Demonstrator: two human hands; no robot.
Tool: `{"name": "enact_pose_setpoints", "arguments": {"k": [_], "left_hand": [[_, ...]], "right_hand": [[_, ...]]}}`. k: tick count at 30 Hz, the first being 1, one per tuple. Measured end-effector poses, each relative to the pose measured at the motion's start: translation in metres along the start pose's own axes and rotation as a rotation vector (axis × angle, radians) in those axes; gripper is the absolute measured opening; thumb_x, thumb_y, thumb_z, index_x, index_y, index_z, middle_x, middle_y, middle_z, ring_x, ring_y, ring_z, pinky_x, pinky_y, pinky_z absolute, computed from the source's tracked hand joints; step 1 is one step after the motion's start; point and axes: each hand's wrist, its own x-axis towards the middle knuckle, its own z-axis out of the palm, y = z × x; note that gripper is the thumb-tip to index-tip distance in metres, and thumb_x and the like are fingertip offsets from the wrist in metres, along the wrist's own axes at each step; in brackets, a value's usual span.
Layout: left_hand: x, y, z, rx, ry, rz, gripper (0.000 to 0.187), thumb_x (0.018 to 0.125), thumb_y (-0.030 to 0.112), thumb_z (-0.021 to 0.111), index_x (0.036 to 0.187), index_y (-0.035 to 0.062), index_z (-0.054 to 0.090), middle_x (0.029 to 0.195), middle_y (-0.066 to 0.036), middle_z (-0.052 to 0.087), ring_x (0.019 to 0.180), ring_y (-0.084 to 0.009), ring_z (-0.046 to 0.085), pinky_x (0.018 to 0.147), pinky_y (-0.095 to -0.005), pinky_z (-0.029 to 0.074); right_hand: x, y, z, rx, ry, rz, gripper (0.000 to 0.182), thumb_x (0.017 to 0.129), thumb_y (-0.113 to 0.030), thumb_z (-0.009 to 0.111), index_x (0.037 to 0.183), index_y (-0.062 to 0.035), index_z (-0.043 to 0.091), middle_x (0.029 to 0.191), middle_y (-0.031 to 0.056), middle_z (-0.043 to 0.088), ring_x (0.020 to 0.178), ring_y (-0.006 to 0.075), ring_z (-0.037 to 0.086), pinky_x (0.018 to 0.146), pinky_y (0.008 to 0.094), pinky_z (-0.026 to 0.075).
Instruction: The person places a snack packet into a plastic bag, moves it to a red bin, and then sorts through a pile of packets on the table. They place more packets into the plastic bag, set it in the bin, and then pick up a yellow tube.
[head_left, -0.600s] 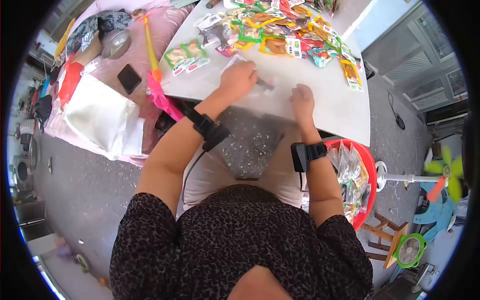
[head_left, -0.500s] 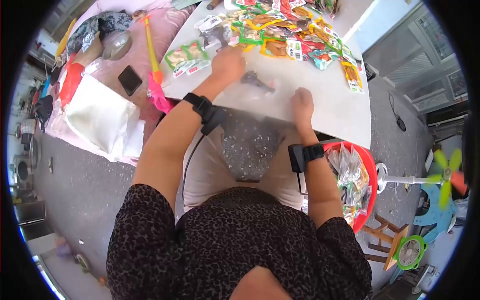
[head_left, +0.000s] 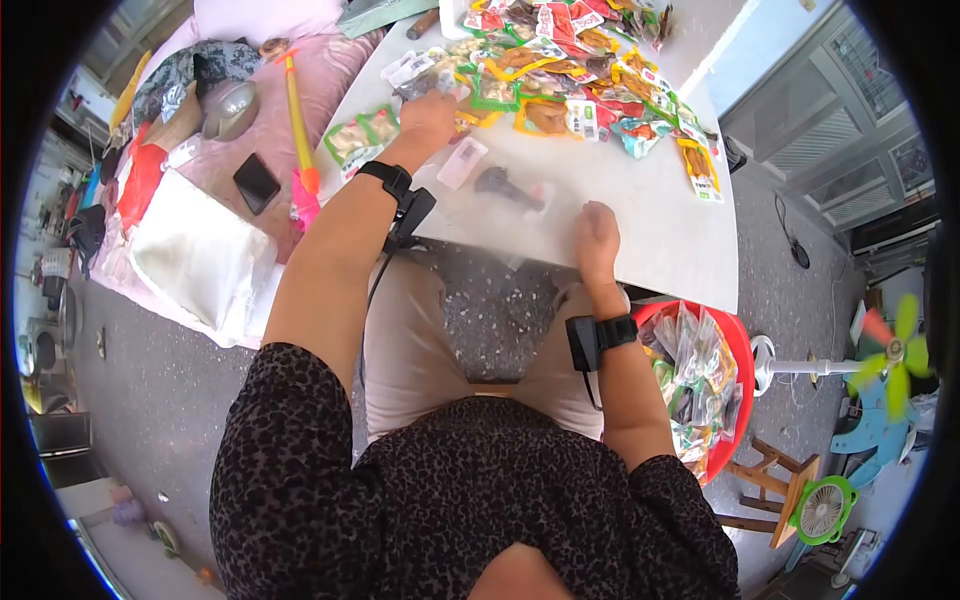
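Note:
My left hand (head_left: 430,118) is at the near left edge of a pile of food packets (head_left: 545,65), its fingers bent down against a greyish clear packet (head_left: 420,85). Its fingertips are partly hidden, so what they pinch does not show. Just below this hand lies a small packet with a white and pink label (head_left: 462,162). Between my hands a clear packet with dark contents (head_left: 508,190) lies flat on the white table (head_left: 660,235). My right hand (head_left: 598,240) rests at the table's near edge with fingers curled in; its palm side is hidden.
Green-edged packets (head_left: 360,135) lie on the table's left side. A red tub (head_left: 742,400) with several filled packets stands below my right arm. A pink-covered surface at left holds a phone (head_left: 256,183) and a white bag (head_left: 195,255). A fan (head_left: 893,352) stands at right.
My left hand has moved slightly left, and the small labelled packet now shows below it. My right hand has shifted a little toward me. The dark packet stays between them.

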Motion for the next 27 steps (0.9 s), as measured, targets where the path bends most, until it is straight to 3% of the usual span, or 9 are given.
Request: {"name": "enact_pose_setpoints", "arguments": {"k": [5, 9, 12, 15, 19, 20, 25, 27], "left_hand": [[-0.006, 0.009, -0.031, -0.111, 0.232, -0.051, 0.014, 0.071, 0.014, 0.047, 0.078, 0.0030, 0.050, 0.079, -0.016, 0.053, 0.068, -0.0313, 0.056, 0.058, -0.0403, 0.045], [-0.032, 0.032, -0.071, -0.251, 0.431, -0.092, 0.011, 0.069, 0.014, 0.048, 0.073, 0.0034, 0.049, 0.075, -0.016, 0.052, 0.062, -0.0322, 0.053, 0.054, -0.0416, 0.043], [-0.064, 0.070, -0.083, -0.295, 0.537, 0.063, 0.012, 0.065, 0.015, 0.053, 0.067, 0.0039, 0.051, 0.067, -0.011, 0.051, 0.057, -0.0287, 0.053, 0.052, -0.0380, 0.043], [-0.096, 0.118, -0.083, -0.393, 0.561, 0.285, 0.009, 0.059, 0.012, 0.053, 0.062, 0.0066, 0.047, 0.060, -0.008, 0.044, 0.051, -0.0250, 0.049, 0.045, -0.0361, 0.038], [-0.127, 0.162, -0.064, -0.470, 0.527, 0.480, 0.013, 0.057, 0.013, 0.055, 0.063, 0.0070, 0.046, 0.061, -0.006, 0.041, 0.054, -0.0229, 0.046, 0.045, -0.0346, 0.035], [-0.131, 0.168, -0.062, -0.507, 0.501, 0.519, 0.013, 0.057, 0.013, 0.055, 0.063, 0.0071, 0.046, 0.061, -0.006, 0.041, 0.054, -0.0228, 0.046, 0.045, -0.0343, 0.034], [-0.145, 0.179, -0.060, -0.608, 0.333, 0.671, 0.014, 0.058, 0.014, 0.056, 0.065, 0.0058, 0.047, 0.066, -0.007, 0.043, 0.059, -0.0243, 0.046, 0.050, -0.0346, 0.036], [-0.148, 0.180, -0.057, -0.677, 0.365, 0.579, 0.016, 0.059, 0.014, 0.057, 0.070, 0.0046, 0.049, 0.070, -0.008, 0.046, 0.063, -0.0260, 0.048, 0.055, -0.0355, 0.038]], "right_hand": [[0.001, -0.008, -0.004, -0.048, -0.002, -0.016, 0.016, 0.075, -0.004, 0.049, 0.090, 0.0016, 0.050, 0.078, 0.0064, 0.053, 0.067, 0.0119, 0.049, 0.062, 0.0228, 0.041], [0.004, -0.015, -0.009, 0.324, -0.042, 0.231, 0.022, 0.078, -0.010, 0.049, 0.096, 0.0026, 0.047, 0.084, 0.0073, 0.052, 0.077, 0.0141, 0.052, 0.065, 0.0242, 0.043], [0.004, -0.073, -0.016, 0.629, -0.133, 0.446, 0.037, 0.080, -0.023, 0.050, 0.105, 0.0029, 0.041, 0.093, 0.0104, 0.050, 0.087, 0.0193, 0.052, 0.071, 0.0305, 0.043], [-0.004, -0.105, -0.015, 0.931, -0.188, 0.592, 0.042, 0.080, -0.023, 0.052, 0.108, 0.0049, 0.037, 0.099, 0.0101, 0.049, 0.084, 0.0176, 0.053, 0.066, 0.0262, 0.045], [-0.010, -0.089, -0.018, 1.186, -0.308, 0.665, 0.021, 0.082, -0.015, 0.048, 0.097, -0.0014, 0.044, 0.085, 0.0058, 0.052, 0.075, 0.0135, 0.053, 0.064, 0.0242, 0.044], [-0.013, -0.094, -0.023, 1.167, -0.230, 0.690, 0.010, 0.081, -0.008, 0.047, 0.089, -0.0045, 0.046, 0.077, 0.0029, 0.052, 0.070, 0.0114, 0.051, 0.062, 0.0236, 0.044], [-0.030, -0.065, -0.038, 1.057, -0.076, 0.696, 0.009, 0.078, -0.001, 0.045, 0.085, -0.0042, 0.049, 0.079, 0.0037, 0.052, 0.069, 0.0128, 0.051, 0.060, 0.0250, 0.044], [-0.033, -0.057, -0.041, 1.025, 0.053, 0.654, 0.009, 0.078, 0.000, 0.044, 0.084, -0.0039, 0.049, 0.080, 0.0041, 0.052, 0.069, 0.0136, 0.051, 0.061, 0.0257, 0.044]]}}
